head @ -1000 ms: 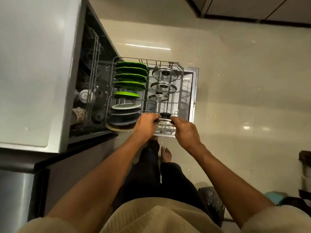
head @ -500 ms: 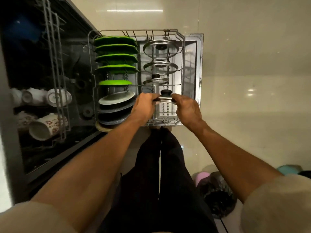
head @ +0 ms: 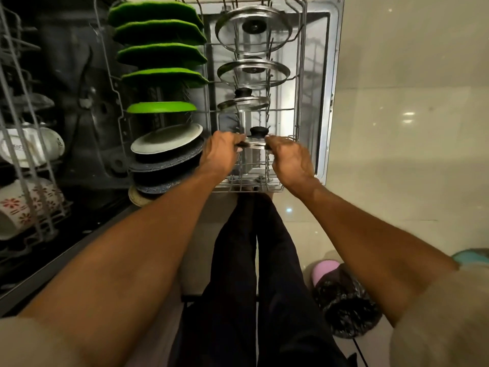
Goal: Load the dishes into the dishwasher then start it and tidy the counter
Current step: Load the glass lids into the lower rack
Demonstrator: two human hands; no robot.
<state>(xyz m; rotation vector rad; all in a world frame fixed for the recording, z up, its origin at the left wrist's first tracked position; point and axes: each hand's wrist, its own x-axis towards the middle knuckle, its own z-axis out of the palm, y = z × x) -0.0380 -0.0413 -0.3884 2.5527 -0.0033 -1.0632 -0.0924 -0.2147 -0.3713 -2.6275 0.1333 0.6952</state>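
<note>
**Head view: lower dishwasher rack, lid being held at its near end**

Writing: faint dark lettering on the white cup (head: 29, 147) in the upper rack (head: 25, 123), too small to read. No brand visible elsewhere.

Item 1: glass lid (head: 255, 141), metal rim, black knob on top, seen edge-on. It sits at the near end of the lower rack's (head: 300, 83) right-hand row. Left hand (head: 221, 152) grips its left rim, right hand (head: 288, 160) grips its right rim; both have fingers curled onto the edge, hands apart with the knob between them.

Item 2: 3 more glass lids (head: 252, 71) with black knobs, standing in the same row toward the far end.

Item 3: 4 green textured plates (head: 158, 33) and 1 smooth green plate (head: 161, 107), left-hand row, far half.

Item 4: 1 pale plate (head: 166, 139) over dark speckled plates (head: 161, 168), left-hand row, near end, just beside the left hand.

Item 5: floral mug (head: 18, 207), upper rack, lying on its side.
</note>
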